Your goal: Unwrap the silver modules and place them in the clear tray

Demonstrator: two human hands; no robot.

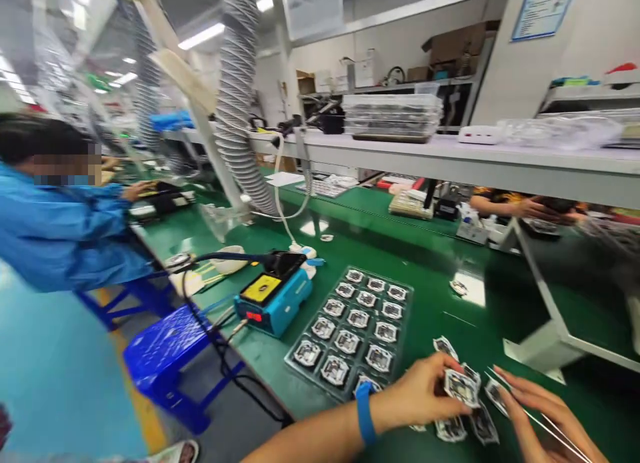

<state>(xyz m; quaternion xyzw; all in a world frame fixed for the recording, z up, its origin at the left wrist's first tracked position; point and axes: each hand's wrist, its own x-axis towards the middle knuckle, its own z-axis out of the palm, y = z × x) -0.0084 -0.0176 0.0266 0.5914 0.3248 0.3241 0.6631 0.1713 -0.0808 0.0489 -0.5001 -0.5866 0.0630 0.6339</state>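
My left hand (425, 391), with a blue wristband (365, 413), pinches a small circuit board (461, 386) over the green bench (440, 303). Several more small boards (467, 423) lie loose under and around it. My right hand (545, 410) is just to the right, fingers closed around thin metal tweezers (545, 420) that point toward the boards. To the left lies a clear plastic tray (353, 326) with rows of the same boards.
A blue soldering station (273, 296) with cables stands left of the tray. A person in a blue coat (60, 216) sits at the far left, beside a blue stool (160, 346). A ribbed extraction hose (240, 96) hangs down. A white shelf (450, 156) and its support frame (545, 316) stand at right. Another person's hands (525, 206) work across the bench.
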